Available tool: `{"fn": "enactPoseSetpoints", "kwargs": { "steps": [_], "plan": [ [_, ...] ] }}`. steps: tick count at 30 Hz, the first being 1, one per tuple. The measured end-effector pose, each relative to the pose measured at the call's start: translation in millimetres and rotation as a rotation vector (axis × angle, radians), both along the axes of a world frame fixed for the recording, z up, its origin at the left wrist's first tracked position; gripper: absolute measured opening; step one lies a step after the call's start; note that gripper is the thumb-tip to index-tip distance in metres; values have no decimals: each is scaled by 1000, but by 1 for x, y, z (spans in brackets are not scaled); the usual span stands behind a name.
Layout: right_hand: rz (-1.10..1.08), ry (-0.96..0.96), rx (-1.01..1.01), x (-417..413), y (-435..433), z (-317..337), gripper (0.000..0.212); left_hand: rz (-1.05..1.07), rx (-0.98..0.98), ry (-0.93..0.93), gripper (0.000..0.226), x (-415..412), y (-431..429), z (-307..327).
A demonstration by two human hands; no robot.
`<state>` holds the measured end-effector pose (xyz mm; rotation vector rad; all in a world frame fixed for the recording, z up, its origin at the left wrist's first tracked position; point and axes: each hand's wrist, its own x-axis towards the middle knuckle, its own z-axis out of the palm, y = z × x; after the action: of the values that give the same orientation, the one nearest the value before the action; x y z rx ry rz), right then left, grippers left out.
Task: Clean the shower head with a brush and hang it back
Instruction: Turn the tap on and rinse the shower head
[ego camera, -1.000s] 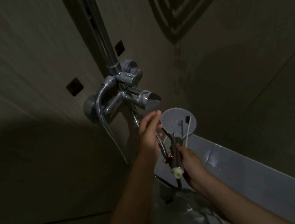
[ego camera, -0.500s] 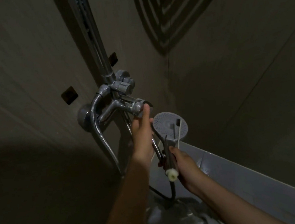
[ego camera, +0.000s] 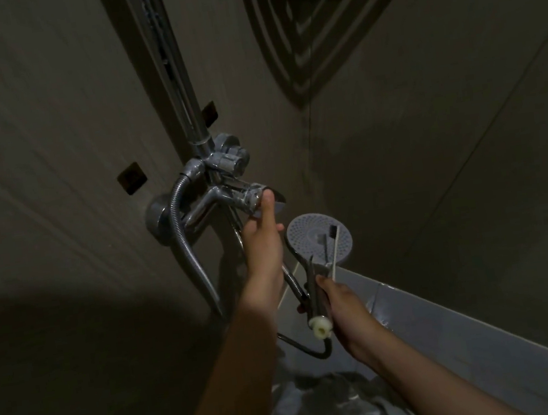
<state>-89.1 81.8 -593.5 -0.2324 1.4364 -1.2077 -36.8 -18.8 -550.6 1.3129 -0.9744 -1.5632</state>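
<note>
The round grey shower head [ego camera: 307,237] faces me, its nozzle plate up, its chrome handle pointing down to a white end fitting. My right hand [ego camera: 341,306] grips that handle together with a thin white toothbrush [ego camera: 335,251], whose dark bristles lie across the nozzle plate. My left hand [ego camera: 263,243] reaches up, fingertips resting on the chrome tap lever [ego camera: 259,197] of the wall mixer; whether it grips the lever is unclear. A metal hose [ego camera: 188,252] loops down from the mixer.
A vertical chrome riser pipe [ego camera: 177,81] climbs the wall above the mixer. A dark corner shelf [ego camera: 322,18] hangs at the top. The pale tub rim [ego camera: 452,323] runs along the lower right. Tiled walls close in on both sides.
My left hand has risen from beside the shower head up to the tap lever. The right hand keeps holding the shower head and toothbrush in the same pose.
</note>
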Motion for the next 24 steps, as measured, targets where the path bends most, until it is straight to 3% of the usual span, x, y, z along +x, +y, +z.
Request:
{"fn": "enactPoseSetpoints", "kwargs": {
  "steps": [11,19,24],
  "plan": [
    [0,4,-26,1,6,0,38,-20,53,-72,36,2,1,3],
    [-45,30,-15,4,3,-2,35,-14,56,-62,26,3,1,5],
    [-37,43,-6,3,2,-2,34,-12,53,-69,32,3,1,3]
  ]
}}
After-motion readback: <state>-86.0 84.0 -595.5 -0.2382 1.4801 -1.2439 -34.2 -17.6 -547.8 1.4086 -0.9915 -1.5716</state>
